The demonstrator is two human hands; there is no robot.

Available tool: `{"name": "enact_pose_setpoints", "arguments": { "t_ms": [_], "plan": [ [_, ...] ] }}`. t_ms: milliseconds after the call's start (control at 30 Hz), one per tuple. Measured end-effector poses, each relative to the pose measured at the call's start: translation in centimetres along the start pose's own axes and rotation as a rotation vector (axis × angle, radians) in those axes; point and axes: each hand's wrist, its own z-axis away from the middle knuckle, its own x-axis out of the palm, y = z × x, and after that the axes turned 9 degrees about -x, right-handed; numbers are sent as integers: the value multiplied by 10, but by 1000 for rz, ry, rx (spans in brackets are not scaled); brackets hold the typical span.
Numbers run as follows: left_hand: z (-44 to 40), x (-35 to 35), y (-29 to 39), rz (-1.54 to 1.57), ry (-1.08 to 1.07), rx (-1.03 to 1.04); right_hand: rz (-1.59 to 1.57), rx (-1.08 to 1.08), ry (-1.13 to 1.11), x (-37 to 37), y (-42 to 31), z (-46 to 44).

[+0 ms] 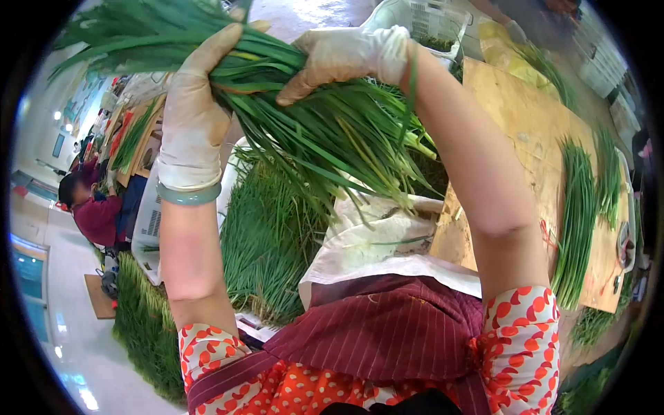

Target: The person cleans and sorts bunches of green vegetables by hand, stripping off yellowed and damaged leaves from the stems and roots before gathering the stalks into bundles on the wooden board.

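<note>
You hold up green stalks (283, 131)
Left hand (196, 114) and right hand (339, 59) grip them; splayed ends (391, 183) call for steadiness.

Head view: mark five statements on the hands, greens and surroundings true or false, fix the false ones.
1. Both the left hand and the right hand grip the green bundle. True.
2. The bracelet is on the right wrist. False: the bracelet is on the left wrist.
3. More long greens lie on the wooden board. True.
4. The apron is plain blue. False: the apron is dark red with thin stripes.
5. Another person is in view. True.
</note>
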Motion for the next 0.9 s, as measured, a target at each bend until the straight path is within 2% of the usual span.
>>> {"name": "enact_pose_setpoints", "arguments": {
  "t_ms": [33, 67, 100, 133, 200, 233, 300, 333, 400, 467, 500, 533, 667, 767, 833, 867, 900],
  "plan": [
    [-2, -4, -2, 144, 97, -57, -3, 6, 8, -1, 7, 0],
    [-3, -5, -5, 163, 195, -51, -37, -3, 96, -1, 15, 2],
    [-5, -14, -8, 163, 189, -55, -69, -15, 183, -4, 21, 3],
    [-7, -31, -9, 177, 247, -39, 122, -131, 304, -12, 26, 14],
    [-7, -60, -12, 193, 307, -21, 59, -155, 605, -27, 55, 42],
    [-6, -71, -12, 249, 381, -30, 87, -51, 711, -29, 63, 61],
    [-3, -99, -14, 362, 527, -46, 59, 13, 900, -25, 95, 98],
    [6, -121, -24, 304, 379, 88, 4, -28, 983, -16, 120, 111],
    [13, -162, -33, 421, 409, 61, -201, 117, 924, 18, 133, 132],
    [18, -169, -41, 540, 440, 34, -324, 102, 702, 46, 143, 138],
    [21, -162, -48, 506, 585, 22, -381, 125, 682, 59, 140, 133],
    [24, -159, -51, 469, 731, 11, -310, 72, 602, 68, 139, 125],
    [28, -165, -66, 590, 711, 20, -520, -24, 581, 93, 139, 91],
    [38, -185, -79, 659, 644, 2, -510, 71, 541, 96, 139, 82],
    [45, -179, -81, 704, 645, 7, -772, 135, 557, 101, 130, 84],
    [49, -177, -84, 689, 645, 14, -1023, 101, 667, 109, 133, 82],
    [51, -177, -87, 676, 644, 23, -1020, 101, 665, 115, 137, 82]
  ]
}}
